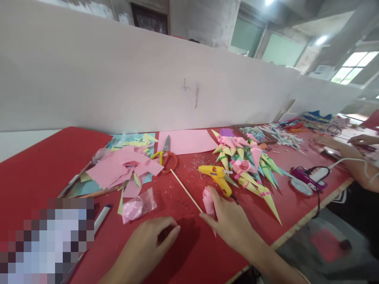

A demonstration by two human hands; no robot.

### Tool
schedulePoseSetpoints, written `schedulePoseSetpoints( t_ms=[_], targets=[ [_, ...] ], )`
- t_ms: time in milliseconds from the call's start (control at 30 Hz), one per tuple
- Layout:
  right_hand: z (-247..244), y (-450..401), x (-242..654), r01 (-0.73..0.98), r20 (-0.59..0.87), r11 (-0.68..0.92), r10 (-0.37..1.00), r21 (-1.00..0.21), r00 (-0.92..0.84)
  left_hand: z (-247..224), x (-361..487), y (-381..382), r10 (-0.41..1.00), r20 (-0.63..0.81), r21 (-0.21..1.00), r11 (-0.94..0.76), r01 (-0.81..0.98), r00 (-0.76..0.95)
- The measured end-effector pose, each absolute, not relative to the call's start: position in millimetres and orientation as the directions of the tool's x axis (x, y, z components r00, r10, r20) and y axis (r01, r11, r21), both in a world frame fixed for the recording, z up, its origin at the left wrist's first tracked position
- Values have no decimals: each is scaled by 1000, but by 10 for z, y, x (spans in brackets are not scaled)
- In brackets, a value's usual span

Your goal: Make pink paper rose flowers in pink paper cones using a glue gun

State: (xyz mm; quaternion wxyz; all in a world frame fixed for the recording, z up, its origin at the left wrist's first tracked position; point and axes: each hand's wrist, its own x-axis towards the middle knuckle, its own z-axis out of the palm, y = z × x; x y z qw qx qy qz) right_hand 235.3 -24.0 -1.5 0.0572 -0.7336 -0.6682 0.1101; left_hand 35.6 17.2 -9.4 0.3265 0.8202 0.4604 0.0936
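My right hand (229, 215) is closed around a small pink paper cone (208, 203), its narrow end pointing toward me. A thin wooden stick (186, 191) lies slantwise on the table, its near end by my right thumb. Left of that, my left hand (148, 242) hovers low with thumb and forefinger curled nearly together; I see nothing between them. A yellow hot glue gun (217, 173) rests just beyond my right hand. Behind the stick lie scissors (167, 157) with orange and yellow handles. Yellow, pink and green paper cones (245, 169) are heaped to the right.
Pink paper pieces (118, 167) and a plastic bag with pink contents (134, 209) lie on the left of the red table (180, 248). A pixelated area covers the lower left. At right are a purple device (308, 179) with cords and another person's arms (346, 156). A white partition (133, 86) stands behind.
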Motion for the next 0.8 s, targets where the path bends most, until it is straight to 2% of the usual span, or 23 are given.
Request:
schedulePoseSetpoints(
  t_ms=[133,233,300,400,467,533,600,667,800],
  targets=[
    [-59,-149,2332,991,-104,-83,992,-109,72,-76,350,159,824,-132,659,-343,669,552],
    [55,-154,2361,990,-107,-72,992,-118,59,-59,331,141,826,-107,692,-338,638,554],
    [149,-168,2366,976,-82,-60,996,-209,43,-55,311,135,821,-87,727,-335,599,564],
    [243,-167,2313,864,-16,50,998,-501,-67,-56,282,134,819,-40,817,-303,491,573],
    [254,-147,2232,679,35,147,984,-719,-176,-52,274,127,821,-13,878,-263,399,571],
    [226,-121,2134,468,83,194,965,-862,-248,-37,268,103,823,-6,911,-230,343,567],
    [177,-104,2047,325,108,194,958,-926,-266,-6,235,57,838,-22,903,-217,370,545],
    [128,-101,1989,272,101,171,962,-947,-253,40,137,-2,871,-43,849,-227,477,490],
    [71,-121,1964,373,68,149,973,-916,-221,131,-335,-63,948,6,621,-253,742,319]
  ],
)
